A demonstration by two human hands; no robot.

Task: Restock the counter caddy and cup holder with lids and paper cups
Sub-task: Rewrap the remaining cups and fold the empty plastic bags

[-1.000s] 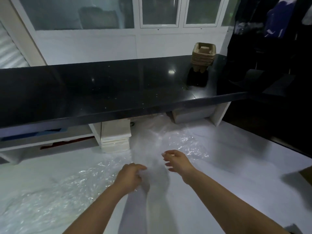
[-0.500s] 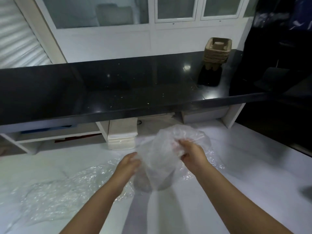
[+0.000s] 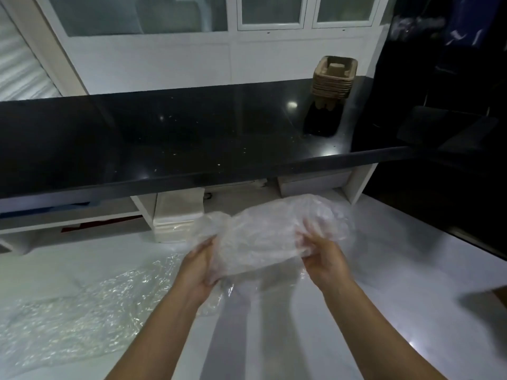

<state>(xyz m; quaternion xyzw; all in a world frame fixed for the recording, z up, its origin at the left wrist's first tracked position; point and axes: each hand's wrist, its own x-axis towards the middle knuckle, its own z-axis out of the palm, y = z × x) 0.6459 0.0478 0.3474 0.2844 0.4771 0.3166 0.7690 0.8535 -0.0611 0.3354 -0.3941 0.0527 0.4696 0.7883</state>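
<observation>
The left hand (image 3: 199,266) and the right hand (image 3: 322,259) each grasp an end of a crumpled clear plastic bag (image 3: 271,237), fingers curled into the film, holding it up above the white work surface (image 3: 384,270); what the bag holds cannot be made out through the plastic. Another sheet of clear plastic wrap (image 3: 90,305) lies flat on that surface to the left. Beyond the hands the black counter (image 3: 164,138) spans the view, and near its far right end a stack of brown pulp cup carriers (image 3: 334,78) stands on a dark base, well apart from the bag.
</observation>
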